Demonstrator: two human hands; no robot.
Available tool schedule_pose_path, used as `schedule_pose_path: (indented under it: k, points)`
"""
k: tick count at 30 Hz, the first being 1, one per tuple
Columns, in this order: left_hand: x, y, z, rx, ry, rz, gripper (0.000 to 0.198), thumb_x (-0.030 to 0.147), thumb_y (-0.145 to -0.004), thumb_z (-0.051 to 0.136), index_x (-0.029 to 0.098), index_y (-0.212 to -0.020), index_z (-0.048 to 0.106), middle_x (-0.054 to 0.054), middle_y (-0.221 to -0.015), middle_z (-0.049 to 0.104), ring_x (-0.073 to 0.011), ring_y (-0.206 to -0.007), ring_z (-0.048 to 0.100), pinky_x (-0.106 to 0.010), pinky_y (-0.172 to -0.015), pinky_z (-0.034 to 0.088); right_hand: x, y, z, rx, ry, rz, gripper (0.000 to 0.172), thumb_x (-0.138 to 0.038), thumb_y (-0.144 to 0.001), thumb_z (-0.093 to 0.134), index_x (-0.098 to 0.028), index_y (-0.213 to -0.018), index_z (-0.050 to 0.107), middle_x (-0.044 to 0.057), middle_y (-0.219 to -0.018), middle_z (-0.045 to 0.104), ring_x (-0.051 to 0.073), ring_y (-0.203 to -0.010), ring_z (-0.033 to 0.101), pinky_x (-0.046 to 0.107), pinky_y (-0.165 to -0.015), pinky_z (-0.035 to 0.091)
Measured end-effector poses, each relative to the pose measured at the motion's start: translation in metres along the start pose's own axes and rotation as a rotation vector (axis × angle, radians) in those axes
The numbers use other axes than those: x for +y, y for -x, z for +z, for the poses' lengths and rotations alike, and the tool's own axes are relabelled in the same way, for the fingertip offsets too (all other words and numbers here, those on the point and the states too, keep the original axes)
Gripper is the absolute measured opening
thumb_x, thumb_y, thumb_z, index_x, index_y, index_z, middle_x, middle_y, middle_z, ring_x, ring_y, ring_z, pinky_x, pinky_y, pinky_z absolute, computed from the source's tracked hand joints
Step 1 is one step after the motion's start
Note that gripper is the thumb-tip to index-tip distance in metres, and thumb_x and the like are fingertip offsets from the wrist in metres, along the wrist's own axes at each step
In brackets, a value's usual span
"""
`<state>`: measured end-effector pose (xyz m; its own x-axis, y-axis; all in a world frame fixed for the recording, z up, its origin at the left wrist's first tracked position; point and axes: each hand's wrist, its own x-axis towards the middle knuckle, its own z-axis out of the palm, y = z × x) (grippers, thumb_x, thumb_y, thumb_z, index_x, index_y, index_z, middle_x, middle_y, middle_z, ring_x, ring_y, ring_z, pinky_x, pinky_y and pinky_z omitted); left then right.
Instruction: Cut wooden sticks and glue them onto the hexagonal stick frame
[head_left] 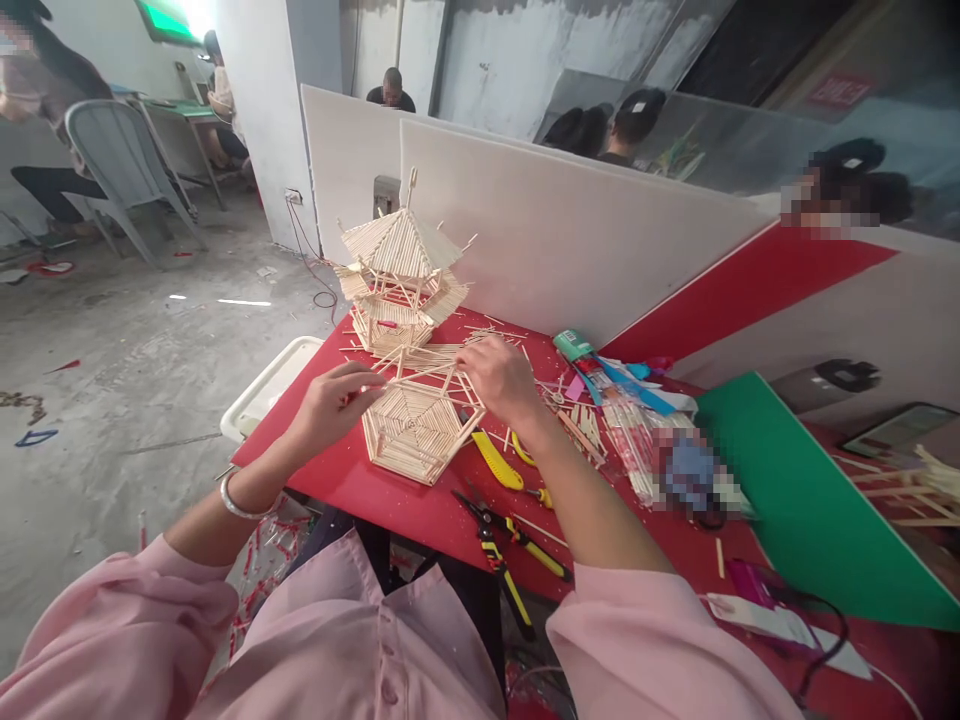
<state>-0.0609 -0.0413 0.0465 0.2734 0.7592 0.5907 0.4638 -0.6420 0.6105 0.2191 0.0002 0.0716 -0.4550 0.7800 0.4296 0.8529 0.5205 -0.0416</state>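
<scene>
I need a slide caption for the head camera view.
Left hand and right hand at a hexagonal stick structure, with a stick pavilion behind it on a red table.

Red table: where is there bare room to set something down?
Bare red shows left of the six-sided stick base, beside the left forearm, and in a narrow strip between the base and the front edge of the table. Right of the base is crowded: yellow tool, cutters, loose sticks.

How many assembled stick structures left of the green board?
2: a tiered pagoda at the red table's back, a hexagonal frame in front of it. Others may be hidden.
</scene>
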Motion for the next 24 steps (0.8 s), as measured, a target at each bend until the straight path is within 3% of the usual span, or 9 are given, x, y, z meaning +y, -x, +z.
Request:
schedule_pose_path:
  k: [3,5,7,10,13,18,24]
  points:
    - [-0.001,0.025,-0.002,0.245,-0.054,-0.187,0.017,0.026,-0.090,0.059,0.018,-0.077,0.067,-0.001,-0.072,0.063,-0.0100,-0.059,0.053,-0.023,-0.053,0.041,0.013,0.015,-0.005,0.030,-0.269,0.304,0.014,-0.028,-0.092,0.056,-0.022,-0.088,0.068,0.008,-0.094,0.072,0.025,-0.095,0.059,0.037,-0.085,0.043]
    - [-0.004,0.047,0.002,0.232,-0.062,-0.248,0.020,0.028,-0.088,0.062,0.018,-0.070,0.062,0.000,-0.067,0.057,-0.0097,-0.056,0.048,-0.023,-0.053,0.039,0.021,0.027,-0.002,0.000,-0.451,0.476,0.012,-0.031,-0.089,0.057,-0.022,-0.087,0.066,0.008,-0.094,0.071,0.025,-0.092,0.060,0.036,-0.084,0.044]
    - [-0.008,0.067,0.010,0.096,-0.043,-0.259,0.021,0.031,-0.084,0.065,0.018,-0.069,0.059,0.000,-0.071,0.058,-0.0095,-0.057,0.048,-0.023,-0.053,0.039,0.024,0.039,0.007,-0.040,-0.557,0.569,0.015,-0.034,-0.088,0.056,-0.022,-0.086,0.063,0.006,-0.089,0.070,0.023,-0.084,0.063,0.035,-0.078,0.047]
    - [-0.011,0.086,0.025,-0.084,-0.041,-0.313,0.033,0.038,-0.080,0.068,0.018,-0.061,0.051,0.001,-0.071,0.055,-0.0101,-0.058,0.048,-0.023,-0.055,0.040,0.021,0.052,0.024,-0.107,-0.709,0.659,0.019,-0.040,-0.089,0.051,-0.023,-0.084,0.058,0.003,-0.081,0.069,0.019,-0.070,0.065,0.032,-0.067,0.051]
    - [-0.016,0.090,0.036,-0.165,-0.089,-0.369,0.040,0.045,-0.081,0.065,0.019,-0.057,0.046,0.002,-0.066,0.051,-0.0106,-0.056,0.046,-0.023,-0.053,0.036,0.012,0.060,0.033,-0.147,-0.893,0.733,0.021,-0.045,-0.090,0.048,-0.025,-0.085,0.051,0.001,-0.078,0.068,0.018,-0.064,0.067,0.032,-0.062,0.055]
    - [-0.034,0.084,0.043,-0.107,-0.170,-0.393,0.037,0.039,-0.085,0.056,0.019,-0.055,0.047,0.001,-0.064,0.052,-0.0117,-0.057,0.047,-0.023,-0.053,0.034,-0.009,0.068,0.031,-0.185,-1.116,0.816,0.026,-0.052,-0.088,0.050,-0.027,-0.086,0.046,0.001,-0.081,0.070,0.019,-0.065,0.069,0.035,-0.061,0.059]
    - [-0.059,0.076,0.032,0.057,-0.090,-0.442,0.023,0.032,-0.081,0.054,0.019,-0.063,0.062,-0.002,-0.072,0.067,-0.0141,-0.064,0.059,-0.025,-0.062,0.048,-0.043,0.086,0.021,-0.258,-1.224,0.794,0.038,-0.060,-0.081,0.062,-0.024,-0.086,0.055,0.004,-0.092,0.071,0.018,-0.079,0.070,0.032,-0.067,0.059]
